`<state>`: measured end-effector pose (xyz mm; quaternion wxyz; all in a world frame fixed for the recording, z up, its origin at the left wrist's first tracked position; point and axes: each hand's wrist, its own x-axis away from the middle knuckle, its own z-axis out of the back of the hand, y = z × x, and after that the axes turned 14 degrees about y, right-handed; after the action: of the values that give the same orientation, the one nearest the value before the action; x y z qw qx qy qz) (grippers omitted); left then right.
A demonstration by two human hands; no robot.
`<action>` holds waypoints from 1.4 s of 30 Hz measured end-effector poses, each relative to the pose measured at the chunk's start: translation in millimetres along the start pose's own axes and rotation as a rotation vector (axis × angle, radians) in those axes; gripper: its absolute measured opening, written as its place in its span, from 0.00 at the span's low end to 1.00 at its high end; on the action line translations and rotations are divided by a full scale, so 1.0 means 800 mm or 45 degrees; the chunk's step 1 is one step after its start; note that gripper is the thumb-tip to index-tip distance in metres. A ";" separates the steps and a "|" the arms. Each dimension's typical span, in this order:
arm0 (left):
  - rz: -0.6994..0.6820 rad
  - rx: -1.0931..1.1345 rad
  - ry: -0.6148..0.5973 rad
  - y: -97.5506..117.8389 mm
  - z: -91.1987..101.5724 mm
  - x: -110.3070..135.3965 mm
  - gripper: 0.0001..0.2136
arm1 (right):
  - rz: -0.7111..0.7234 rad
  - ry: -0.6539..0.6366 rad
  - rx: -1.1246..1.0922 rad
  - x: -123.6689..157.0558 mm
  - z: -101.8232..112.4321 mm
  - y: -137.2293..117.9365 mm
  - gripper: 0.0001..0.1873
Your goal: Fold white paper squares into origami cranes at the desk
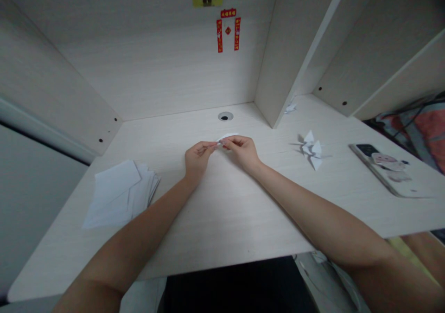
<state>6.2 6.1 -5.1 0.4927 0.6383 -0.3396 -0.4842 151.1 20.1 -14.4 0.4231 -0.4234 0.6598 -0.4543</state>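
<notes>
Left hand (198, 159) and right hand (242, 153) pinch small folded white paper (226, 137) between closed fingers (231, 141), raised off the worktop (222, 211) for two-sided control.

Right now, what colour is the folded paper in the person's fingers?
The folded paper is plain white, best seen in the head view.

On the desk (222, 220), a paper stack (120, 194) left, an origami crane (310, 150) and phone (385, 169) right.

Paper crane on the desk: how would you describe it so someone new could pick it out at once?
On the pale wood-grain desk, look right of the person's right hand. The white origami crane sits there, left of the phone; unlike the flat paper stack at the left, it is folded into upstanding points.
</notes>
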 end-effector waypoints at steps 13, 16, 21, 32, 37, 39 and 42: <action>0.119 0.085 -0.044 -0.006 0.000 -0.003 0.11 | -0.098 0.007 -0.130 -0.001 0.000 -0.003 0.17; 0.113 0.075 -0.038 -0.004 0.000 -0.002 0.11 | -0.112 0.023 -0.124 -0.001 0.000 -0.003 0.17; 0.098 0.028 -0.045 0.001 0.001 -0.001 0.20 | -0.101 0.094 -0.112 0.000 0.000 -0.002 0.18; 0.251 0.062 -0.103 -0.007 0.001 -0.007 0.18 | -0.011 0.124 -0.028 0.002 -0.001 -0.001 0.16; 0.318 0.075 -0.100 -0.004 0.000 -0.006 0.19 | -0.040 0.135 -0.060 0.002 -0.001 -0.002 0.16; 0.324 0.087 -0.080 -0.002 0.000 -0.005 0.19 | -0.047 0.134 -0.053 0.003 -0.001 -0.005 0.16; 0.307 0.090 -0.061 -0.001 -0.001 -0.004 0.19 | -0.049 0.130 -0.051 0.004 -0.002 -0.008 0.16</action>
<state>5.9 9.5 -5.3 0.5162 0.5982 -0.4424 -0.4243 149.9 16.3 -8.2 0.3715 -0.4209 0.6811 -0.4700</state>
